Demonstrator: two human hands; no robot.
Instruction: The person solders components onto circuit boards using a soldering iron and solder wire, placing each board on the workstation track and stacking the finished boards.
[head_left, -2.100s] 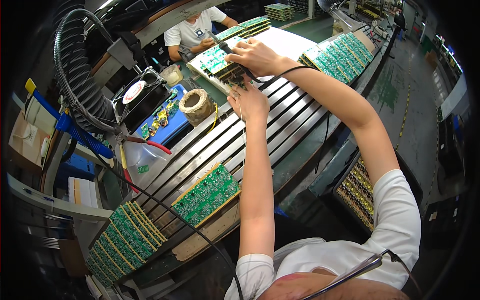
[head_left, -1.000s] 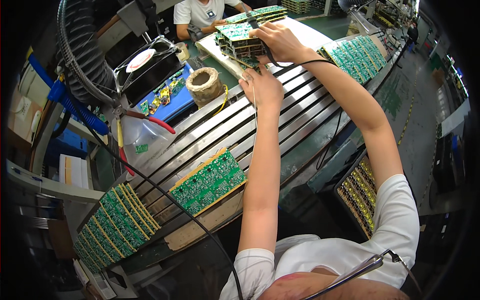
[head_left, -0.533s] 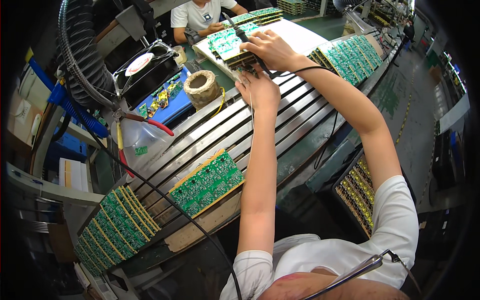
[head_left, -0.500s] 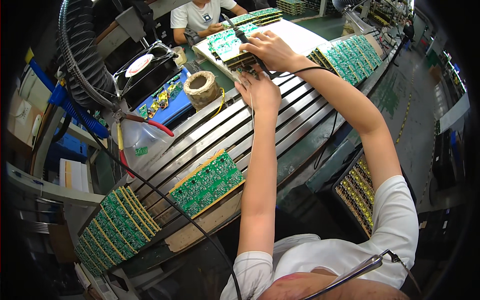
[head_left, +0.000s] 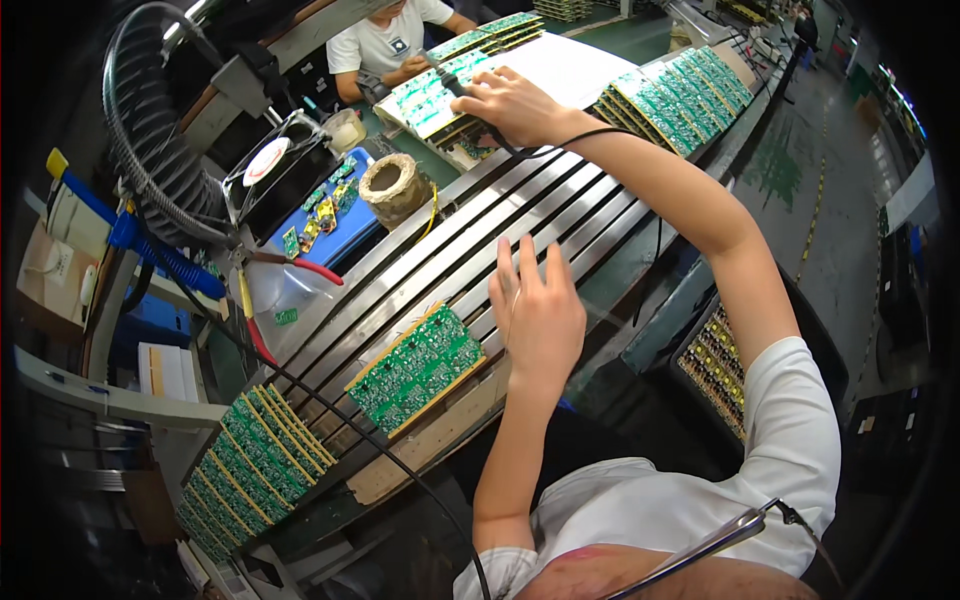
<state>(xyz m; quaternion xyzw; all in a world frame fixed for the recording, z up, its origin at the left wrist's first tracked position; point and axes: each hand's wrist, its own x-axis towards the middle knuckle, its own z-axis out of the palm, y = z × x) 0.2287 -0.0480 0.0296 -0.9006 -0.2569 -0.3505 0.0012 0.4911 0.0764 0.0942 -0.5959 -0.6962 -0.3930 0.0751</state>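
1. The left hand (head_left: 538, 312) is open with its fingers spread, hovering over the slatted metal rails (head_left: 470, 250) and holding nothing.
2. The right hand (head_left: 510, 103) reaches far forward and is closed around a dark soldering iron (head_left: 447, 79), whose tip sits over the green circuit board panel (head_left: 430, 97) just beyond it.
3. Just left of the left hand, a second circuit board (head_left: 416, 367) lies on the rails.
4. Between the hands and to their left stands a solder wire spool (head_left: 395, 187).
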